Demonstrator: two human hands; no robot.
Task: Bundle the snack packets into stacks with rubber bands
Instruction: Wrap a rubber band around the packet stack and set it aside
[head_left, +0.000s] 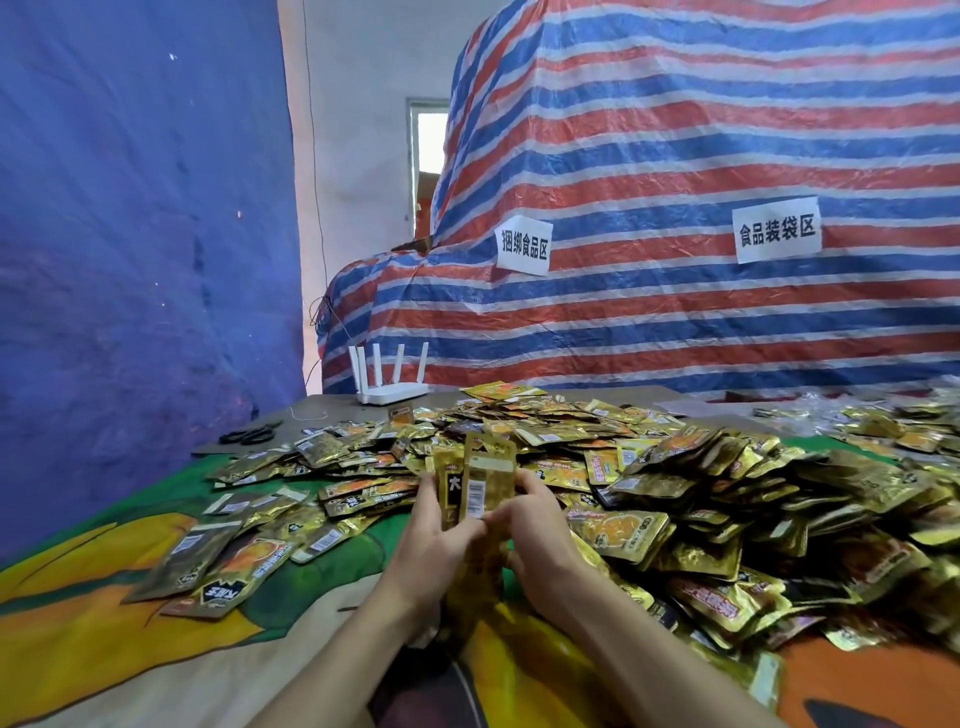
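Soft even daylight, brightest at blown-out doorway (432, 136); foil packets (675, 467) glint; wide-angle bending edges; hands slightly blurred.

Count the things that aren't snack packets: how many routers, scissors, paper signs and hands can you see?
White plastic router: 1
Black scissors: 1
White paper signs with black writing: 2
Bare hands, the left hand and the right hand, both gripping a stack of gold foil snack packets: 2
Total: 6
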